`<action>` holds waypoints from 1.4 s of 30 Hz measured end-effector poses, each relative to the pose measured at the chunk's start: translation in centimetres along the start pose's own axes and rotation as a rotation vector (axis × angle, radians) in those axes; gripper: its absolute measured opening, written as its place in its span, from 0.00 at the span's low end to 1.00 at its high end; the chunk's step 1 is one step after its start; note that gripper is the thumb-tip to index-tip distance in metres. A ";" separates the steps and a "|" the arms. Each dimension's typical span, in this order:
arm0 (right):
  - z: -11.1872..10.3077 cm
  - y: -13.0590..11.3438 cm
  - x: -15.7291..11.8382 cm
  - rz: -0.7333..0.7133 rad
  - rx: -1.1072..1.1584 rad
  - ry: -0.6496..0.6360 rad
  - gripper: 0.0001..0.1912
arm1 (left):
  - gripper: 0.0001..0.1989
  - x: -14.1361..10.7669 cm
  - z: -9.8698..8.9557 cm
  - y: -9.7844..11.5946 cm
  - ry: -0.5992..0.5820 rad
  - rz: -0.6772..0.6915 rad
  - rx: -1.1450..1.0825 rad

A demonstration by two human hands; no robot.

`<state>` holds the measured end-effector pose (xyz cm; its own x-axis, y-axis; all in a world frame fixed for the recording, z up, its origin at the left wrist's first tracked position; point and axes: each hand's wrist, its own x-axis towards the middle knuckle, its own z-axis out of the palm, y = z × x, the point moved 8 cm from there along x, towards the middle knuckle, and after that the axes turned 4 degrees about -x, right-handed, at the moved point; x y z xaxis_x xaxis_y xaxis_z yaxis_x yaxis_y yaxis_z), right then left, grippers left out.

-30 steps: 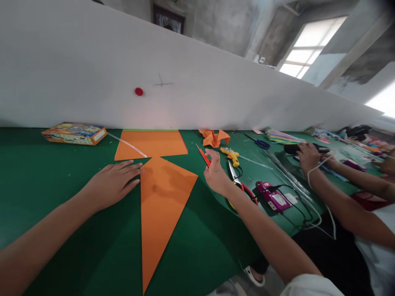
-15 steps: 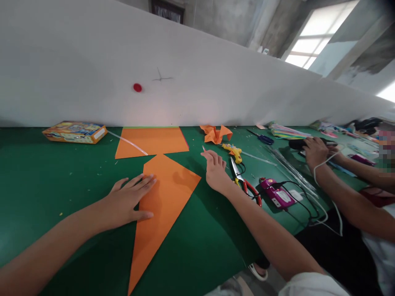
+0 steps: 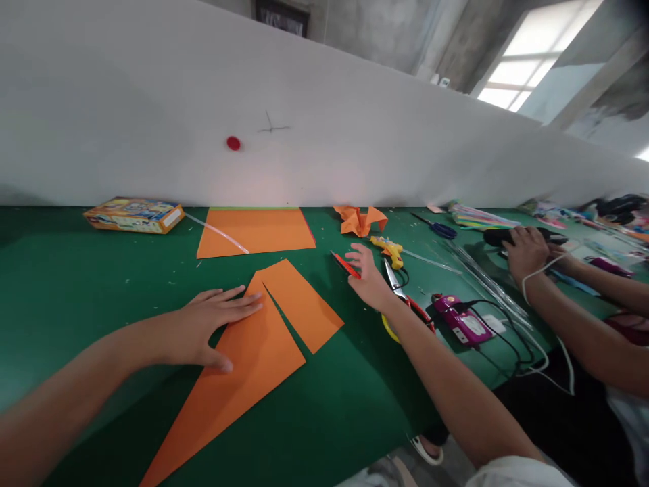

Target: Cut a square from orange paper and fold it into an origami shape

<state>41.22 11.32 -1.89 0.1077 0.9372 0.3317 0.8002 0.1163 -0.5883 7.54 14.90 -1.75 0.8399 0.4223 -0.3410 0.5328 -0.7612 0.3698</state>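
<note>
Orange paper [image 3: 243, 379], split by a narrow gap, lies at seven o'clock of view. Left hand [image 3: 203, 331], fingers spread, presses it; right hand [image 3: 374, 283], at its two o'clock, grips red tool [image 3: 347, 266]. Judged step: positioning; next calls for steady pressure.

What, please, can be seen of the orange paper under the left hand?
Smooth-looking, matte orange paper lies on the green table. A narrow gap divides a long tapering section from a shorter piece; any join at the top is unclear. The left hand rests on the long section.
</note>
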 end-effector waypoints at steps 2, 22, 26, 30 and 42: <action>-0.2 0.8 0.0 0.048 0.013 -0.038 0.37 | 0.53 0.1 -0.2 0.2 0.014 0.017 -0.001; -2.7 2.9 -1.1 0.286 0.235 -0.238 0.40 | 0.52 -0.1 -0.5 0.6 0.027 0.029 0.013; -2.4 3.4 -1.1 0.384 0.444 -0.190 0.37 | 0.50 -0.1 -0.3 0.3 0.028 0.036 -0.028; -2.2 2.9 -1.3 0.468 0.662 -0.180 0.28 | 0.48 -0.1 -0.3 0.3 0.041 0.043 -0.054; -0.5 0.2 -1.6 0.538 1.061 -0.152 0.18 | 0.48 -0.1 -0.4 0.3 0.050 0.058 -0.051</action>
<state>41.50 9.68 -2.18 0.1511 0.9697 -0.1920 -0.2194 -0.1565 -0.9630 7.69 14.81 -1.30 0.8727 0.4037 -0.2745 0.4870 -0.7596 0.4312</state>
